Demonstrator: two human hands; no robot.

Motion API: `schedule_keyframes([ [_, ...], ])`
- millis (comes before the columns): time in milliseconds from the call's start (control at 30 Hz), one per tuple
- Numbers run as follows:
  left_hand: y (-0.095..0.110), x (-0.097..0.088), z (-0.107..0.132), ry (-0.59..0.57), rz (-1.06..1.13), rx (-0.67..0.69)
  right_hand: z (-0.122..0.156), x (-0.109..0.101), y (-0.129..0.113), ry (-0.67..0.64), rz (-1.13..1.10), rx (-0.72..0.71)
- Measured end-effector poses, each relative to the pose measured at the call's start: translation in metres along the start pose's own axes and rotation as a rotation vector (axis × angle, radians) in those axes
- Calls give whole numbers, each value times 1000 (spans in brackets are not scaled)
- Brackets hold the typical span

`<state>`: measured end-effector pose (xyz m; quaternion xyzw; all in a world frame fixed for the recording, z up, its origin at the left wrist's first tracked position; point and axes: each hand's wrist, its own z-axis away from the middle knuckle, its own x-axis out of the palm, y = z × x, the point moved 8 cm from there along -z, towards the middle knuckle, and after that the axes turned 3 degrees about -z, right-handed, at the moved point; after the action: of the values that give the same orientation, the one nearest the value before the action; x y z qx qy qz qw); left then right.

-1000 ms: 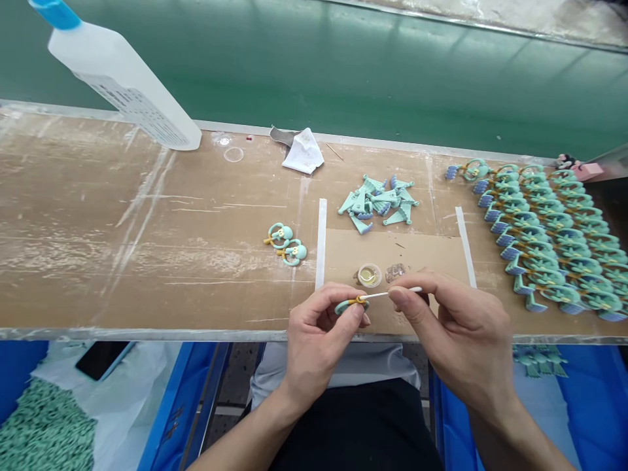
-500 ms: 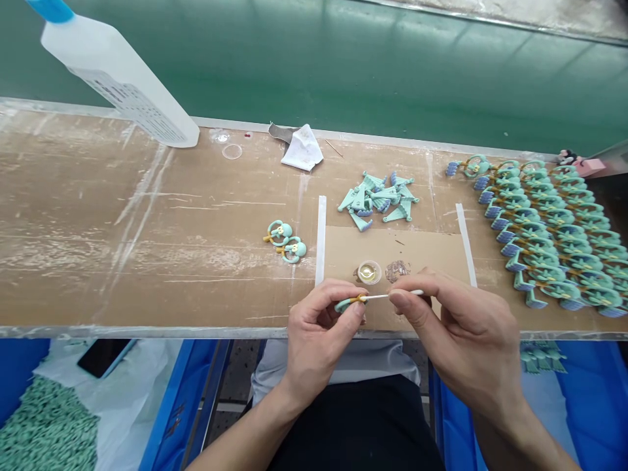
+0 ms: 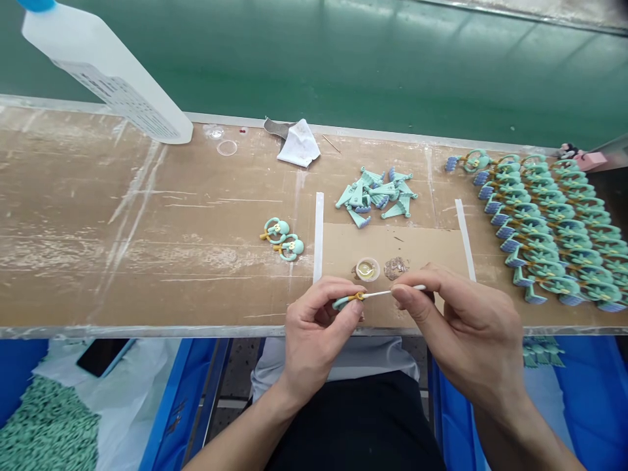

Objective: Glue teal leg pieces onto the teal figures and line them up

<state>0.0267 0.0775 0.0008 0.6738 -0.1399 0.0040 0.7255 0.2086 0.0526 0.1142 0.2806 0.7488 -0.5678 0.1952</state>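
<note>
My left hand (image 3: 318, 327) pinches a small teal figure (image 3: 345, 301) with a yellow part between thumb and fingers. My right hand (image 3: 464, 333) is shut on a thin white swab (image 3: 392, 294), whose tip touches the yellow part. Just above the hands stands a small cup of yellowish liquid (image 3: 367, 269) on a cardboard sheet (image 3: 422, 245), beside a brown smeared patch (image 3: 396, 267). Farther up lies a loose pile of teal parts with blue ends (image 3: 375, 196).
Rows of finished teal figures (image 3: 544, 229) fill the bench's right side. Two more figures (image 3: 282, 239) lie left of the cardboard. A large plastic bottle (image 3: 103, 72) and white cloth (image 3: 298, 144) sit at the back. Blue bins (image 3: 589, 405) stand below the bench's front edge.
The whole scene has shifted slightly up and left in view. Both hands keep the same hold, with the swab tip still at the figure's yellow part.
</note>
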Motion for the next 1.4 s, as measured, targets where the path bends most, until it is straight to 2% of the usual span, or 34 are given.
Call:
schedule_keyframes([
  [567,1,0,-1,-28,-1,-4,4,0,7,29,-64,49],
  [700,3,-1,-1,-11,-15,19,5,-12,24,158,-15,111],
  [767,3,-2,-1,-1,-24,29,1,-11,30,196,37,89],
  [833,3,-2,-1,0,-33,28,-5,-1,34,162,79,44],
  [967,2,-4,0,-6,-55,18,-16,22,43,2,67,11],
  [1033,1,-6,0,-6,-48,17,-23,15,54,35,66,34],
  [1133,-1,-6,0,-8,-39,14,-38,-15,78,234,173,62],
  [1167,-1,-6,-1,-7,-40,14,-45,-20,85,240,231,50],
  [1233,-1,-6,-1,-4,-43,12,-62,-17,97,132,346,-6],
  [1300,-1,-6,-2,-3,-47,14,-75,-4,105,-7,430,-75],
  [1400,0,-6,-3,-3,-53,22,-88,15,111,-138,475,-144],
])
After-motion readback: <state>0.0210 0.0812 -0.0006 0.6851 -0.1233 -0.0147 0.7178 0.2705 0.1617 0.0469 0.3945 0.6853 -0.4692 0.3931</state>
